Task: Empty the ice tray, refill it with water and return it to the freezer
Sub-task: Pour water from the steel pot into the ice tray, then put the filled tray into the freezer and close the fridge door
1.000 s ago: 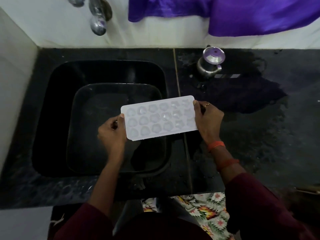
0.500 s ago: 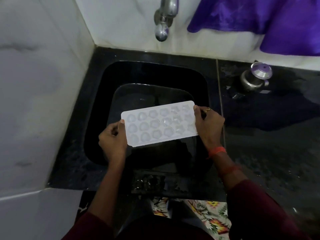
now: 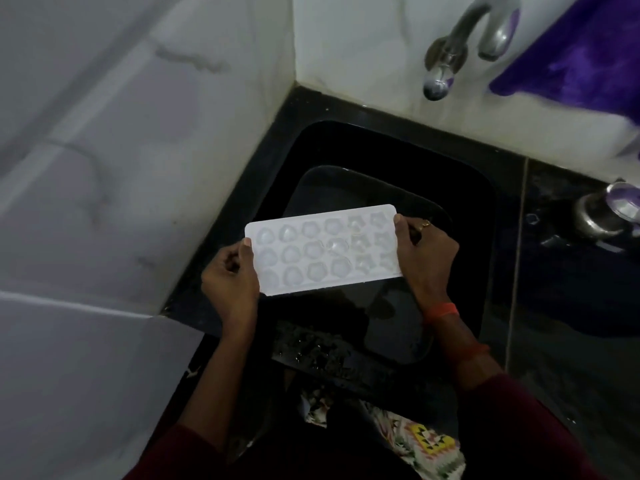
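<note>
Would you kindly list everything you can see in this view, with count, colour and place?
ice tray: one, white, held over the sink
sink: one, black, set in the counter by the corner
tap: one, silver, on the wall behind the sink
cloth: one, purple, hanging top right
steel pot: one, silver, on the counter right of the sink
counter: one, black, around the sink
walls: two, white, meeting at the corner
left hand: one, grips the tray's left end
right hand: one, ringed, grips the tray's right end
</note>
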{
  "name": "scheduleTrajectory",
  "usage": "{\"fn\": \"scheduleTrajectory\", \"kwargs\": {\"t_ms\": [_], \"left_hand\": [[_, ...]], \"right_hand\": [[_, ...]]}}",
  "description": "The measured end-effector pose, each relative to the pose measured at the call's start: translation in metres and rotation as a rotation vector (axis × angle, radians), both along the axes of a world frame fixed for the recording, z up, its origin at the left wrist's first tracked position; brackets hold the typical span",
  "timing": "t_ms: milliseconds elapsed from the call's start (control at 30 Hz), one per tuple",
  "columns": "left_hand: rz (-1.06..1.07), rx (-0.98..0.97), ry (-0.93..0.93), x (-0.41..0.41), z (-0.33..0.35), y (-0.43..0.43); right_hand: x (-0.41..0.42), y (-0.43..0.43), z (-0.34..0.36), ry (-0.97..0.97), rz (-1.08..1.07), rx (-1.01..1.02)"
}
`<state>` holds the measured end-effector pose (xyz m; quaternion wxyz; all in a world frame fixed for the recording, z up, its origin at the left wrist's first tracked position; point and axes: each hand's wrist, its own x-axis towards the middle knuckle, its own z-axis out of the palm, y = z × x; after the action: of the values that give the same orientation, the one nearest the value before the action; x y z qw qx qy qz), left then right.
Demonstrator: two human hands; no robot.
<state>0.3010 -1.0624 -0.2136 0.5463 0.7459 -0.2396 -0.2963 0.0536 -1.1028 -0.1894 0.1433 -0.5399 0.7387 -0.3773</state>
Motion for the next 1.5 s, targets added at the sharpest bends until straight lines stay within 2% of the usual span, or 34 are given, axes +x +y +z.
{"fn": "scheduleTrajectory", "kwargs": {"t_ms": [433,800,1133,1500], "left_hand": [[0.355,-0.019,-0.056,0.007,0.008,0.078],[0.642,0.033,-0.077,0.013,0.021,0.160],[0.892,0.021,-0.050,0.014,0.014,0.246],[1.171,0.019,-0.072,0.002,0.009,0.377]], "right_hand": [[0.038,-0.015,-0.005,-0.085,0.347,0.073],[0.087,0.018,-0.007,-0.113,0.599,0.013],[0.139,0.070,-0.006,-0.115,0.836,0.016],[0.192,0.176,-0.005,-0.157,1.131,0.066]]}}
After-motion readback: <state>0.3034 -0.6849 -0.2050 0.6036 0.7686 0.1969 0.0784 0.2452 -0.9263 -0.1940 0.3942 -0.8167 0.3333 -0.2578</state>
